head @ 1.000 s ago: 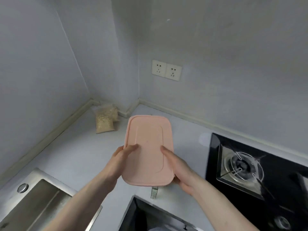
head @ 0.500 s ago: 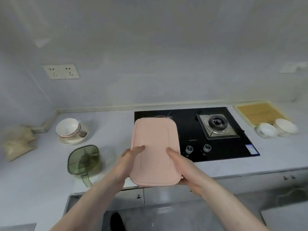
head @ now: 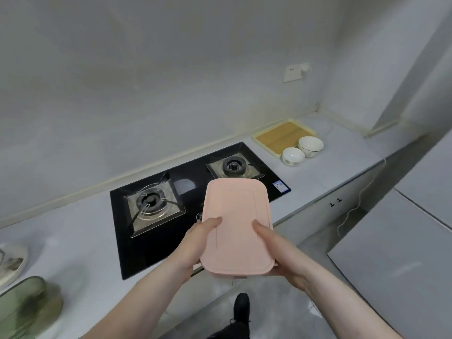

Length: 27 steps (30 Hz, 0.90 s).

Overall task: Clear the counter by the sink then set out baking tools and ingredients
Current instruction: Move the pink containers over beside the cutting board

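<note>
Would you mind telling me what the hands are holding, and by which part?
A pink container, gripped by both hands at its near end: left hand on the left edge, right hand on the right, thumbs on the lid.

the pale counter (head: 80, 231) carries a black hob (head: 171, 214), wooden tray (head: 281, 135), two white bowls (head: 310, 146) and a green container (head: 23, 307).

Home kitchen, black two-burner gas hob (head: 195, 204) set in pale counter (head: 80, 231), white bowls (head: 310, 146) nearby
</note>
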Each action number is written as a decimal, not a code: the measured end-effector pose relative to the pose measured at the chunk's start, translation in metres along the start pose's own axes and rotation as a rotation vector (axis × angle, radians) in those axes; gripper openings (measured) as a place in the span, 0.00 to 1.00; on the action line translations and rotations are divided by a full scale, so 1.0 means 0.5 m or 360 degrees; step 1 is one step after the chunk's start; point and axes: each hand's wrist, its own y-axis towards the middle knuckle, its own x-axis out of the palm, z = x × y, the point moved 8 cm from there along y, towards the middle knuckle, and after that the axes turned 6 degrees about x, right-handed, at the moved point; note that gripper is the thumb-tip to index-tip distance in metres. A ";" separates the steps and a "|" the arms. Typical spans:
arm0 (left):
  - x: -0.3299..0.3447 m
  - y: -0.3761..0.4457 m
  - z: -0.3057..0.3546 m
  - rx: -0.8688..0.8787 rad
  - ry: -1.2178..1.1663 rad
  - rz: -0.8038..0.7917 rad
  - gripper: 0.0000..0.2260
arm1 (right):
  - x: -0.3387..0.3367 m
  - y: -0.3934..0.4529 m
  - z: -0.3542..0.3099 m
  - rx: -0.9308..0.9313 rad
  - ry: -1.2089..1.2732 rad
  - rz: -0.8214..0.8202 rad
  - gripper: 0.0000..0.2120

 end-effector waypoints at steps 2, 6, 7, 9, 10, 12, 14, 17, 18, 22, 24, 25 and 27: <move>0.040 0.023 0.020 -0.0001 0.0034 -0.0065 0.13 | -0.035 0.006 -0.007 0.0008 0.0036 0.0033 0.23; 0.140 0.111 0.061 -0.0029 0.0085 -0.0170 0.14 | -0.143 0.049 -0.031 0.0032 0.0109 0.0123 0.24; 0.160 0.135 0.067 -0.0053 0.0104 -0.0184 0.15 | -0.168 0.062 -0.037 0.0049 0.0127 0.0144 0.24; 0.205 0.181 0.088 -0.0055 0.0144 -0.0246 0.13 | -0.217 0.091 -0.052 0.0064 0.0159 0.0201 0.24; 0.223 0.199 0.091 -0.0063 0.0159 -0.0278 0.12 | -0.236 0.101 -0.057 0.0071 0.0156 0.0230 0.24; 0.264 0.256 0.106 -0.0098 0.0169 -0.0291 0.13 | -0.288 0.137 -0.081 0.0093 0.0188 0.0275 0.24; 0.295 0.302 0.125 -0.0118 0.0169 -0.0310 0.15 | -0.326 0.165 -0.105 0.0107 0.0207 0.0308 0.25; 0.349 0.387 0.154 -0.0156 0.0200 -0.0369 0.17 | -0.391 0.219 -0.138 0.0139 0.0266 0.0353 0.26; 0.364 0.408 0.162 -0.0160 0.0210 -0.0391 0.16 | -0.407 0.232 -0.145 0.0147 0.0268 0.0356 0.27; 0.449 0.492 0.198 -0.0186 0.0232 -0.0466 0.11 | -0.489 0.289 -0.169 0.0149 0.0343 0.0391 0.26; 0.488 0.520 0.215 -0.0211 0.0274 -0.0487 0.12 | -0.529 0.307 -0.171 0.0148 0.0412 0.0414 0.25; 0.510 0.531 0.223 -0.0224 0.0316 -0.0500 0.13 | -0.550 0.317 -0.170 0.0153 0.0455 0.0418 0.24; 0.547 0.559 0.232 -0.0237 0.0408 -0.0516 0.12 | -0.590 0.339 -0.165 0.0164 0.0517 0.0428 0.23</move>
